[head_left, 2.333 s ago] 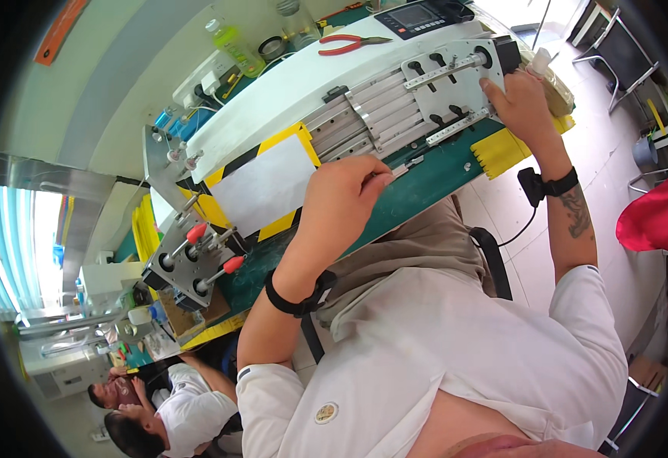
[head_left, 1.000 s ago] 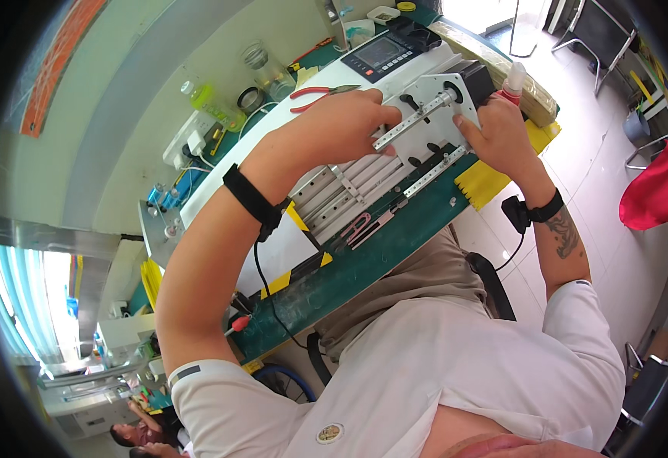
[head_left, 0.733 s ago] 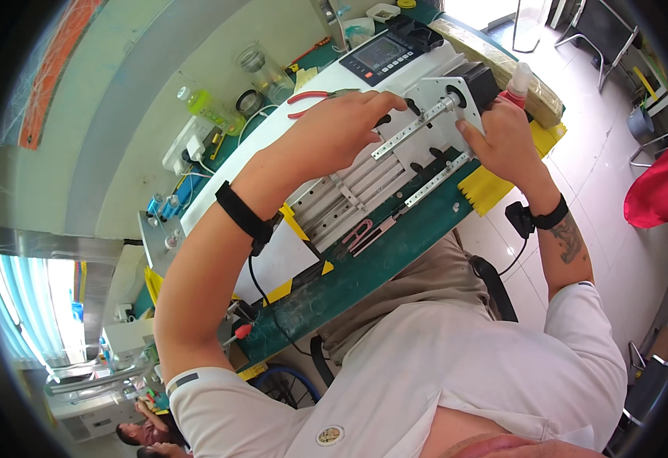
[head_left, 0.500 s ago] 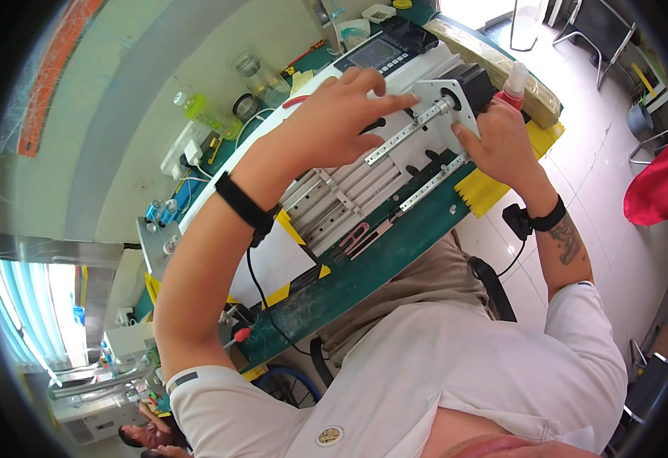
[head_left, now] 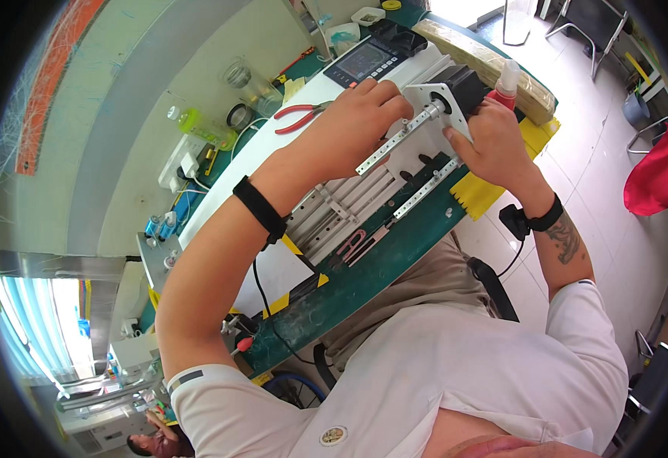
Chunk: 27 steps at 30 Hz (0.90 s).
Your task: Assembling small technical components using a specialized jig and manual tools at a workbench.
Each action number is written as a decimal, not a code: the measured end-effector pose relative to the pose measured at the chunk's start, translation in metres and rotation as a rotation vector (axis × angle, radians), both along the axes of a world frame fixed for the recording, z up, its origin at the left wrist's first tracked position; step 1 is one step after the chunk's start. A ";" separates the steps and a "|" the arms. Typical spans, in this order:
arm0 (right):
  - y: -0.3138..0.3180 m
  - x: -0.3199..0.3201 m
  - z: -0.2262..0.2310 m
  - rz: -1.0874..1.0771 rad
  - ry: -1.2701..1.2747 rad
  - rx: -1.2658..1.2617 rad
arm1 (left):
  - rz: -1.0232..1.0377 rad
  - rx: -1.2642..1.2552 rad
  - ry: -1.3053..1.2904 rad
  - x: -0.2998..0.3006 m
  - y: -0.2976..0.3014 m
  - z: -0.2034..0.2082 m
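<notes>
My right hand (head_left: 496,143) grips a white metal end plate (head_left: 416,95) by its edge, thumb in front, fingers beside the black motor (head_left: 460,85). Two perforated metal bars run out from that plate, an upper bar (head_left: 399,140) and a lower bar (head_left: 425,189). My left hand (head_left: 360,122) is curled over the white machine, just behind the upper bar; its fingertips are partly hidden, and what they hold cannot be made out. Red-handled pliers (head_left: 297,120) lie on the machine beside my left wrist. Below the hands are the machine's metal rails (head_left: 338,210).
A control panel with a screen (head_left: 364,61) stands behind my left hand. Near my right hand are a red bottle with a clear cap (head_left: 508,82) and a taped long box (head_left: 528,95). Pink-handled scissors (head_left: 349,246) lie at the green table's (head_left: 303,320) front. Another person (head_left: 154,441) is far left.
My left hand has drawn back from the end plate, and its spread fingers have curled. The pliers now show more fully. My right hand keeps its hold on the plate.
</notes>
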State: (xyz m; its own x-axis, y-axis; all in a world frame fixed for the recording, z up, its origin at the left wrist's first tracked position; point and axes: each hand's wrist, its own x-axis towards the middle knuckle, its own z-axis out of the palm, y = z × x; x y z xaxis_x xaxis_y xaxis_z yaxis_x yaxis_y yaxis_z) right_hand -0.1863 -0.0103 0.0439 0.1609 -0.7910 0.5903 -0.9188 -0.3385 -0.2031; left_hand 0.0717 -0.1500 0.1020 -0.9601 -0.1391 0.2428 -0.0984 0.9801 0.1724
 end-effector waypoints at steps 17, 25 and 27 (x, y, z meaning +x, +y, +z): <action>0.055 0.033 0.014 -0.130 0.015 -0.456 | 0.319 -0.067 -0.141 0.043 0.022 0.009; 0.091 0.098 -0.063 -0.179 -0.220 0.197 | 0.214 -0.088 -0.023 0.052 0.016 0.011; 0.079 0.108 -0.071 -0.110 -0.213 0.243 | 0.287 -0.223 0.063 0.055 0.029 0.021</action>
